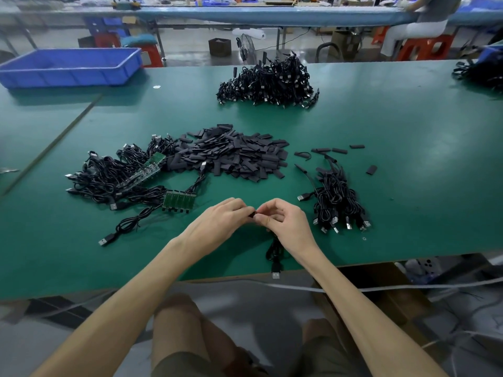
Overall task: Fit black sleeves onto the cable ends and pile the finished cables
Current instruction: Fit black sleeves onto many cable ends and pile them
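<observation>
Green work table (381, 131): fills the middle of the frame; everything below lies on it.

Large cable heap (268, 81), upper centre: black, bundled, well apart from the hands.

Loose black sleeves (231, 156), centre: flat cut pieces in a broad mound, a few strays to its right.

Unsleeved cables with green circuit boards (122, 175), centre left: a tangle touching the sleeve mound's left edge.

Small cable pile (337, 205), centre right, just beside the right hand: judged to be the finished pile.

Blue bin (70, 66), upper left.

Left hand (217, 221) and right hand (285, 224), lower centre: fingertips pinched together on a small black piece (254, 214), likely a sleeve meeting a cable end; too small to tell how far on.

Cable in hand (275, 254): hangs below the right hand, its USB plug at the table's near edge.

Handling note: hold the board end steady, square the sleeve mouth to it and push straight; a skewed sleeve would probably snag.
</observation>
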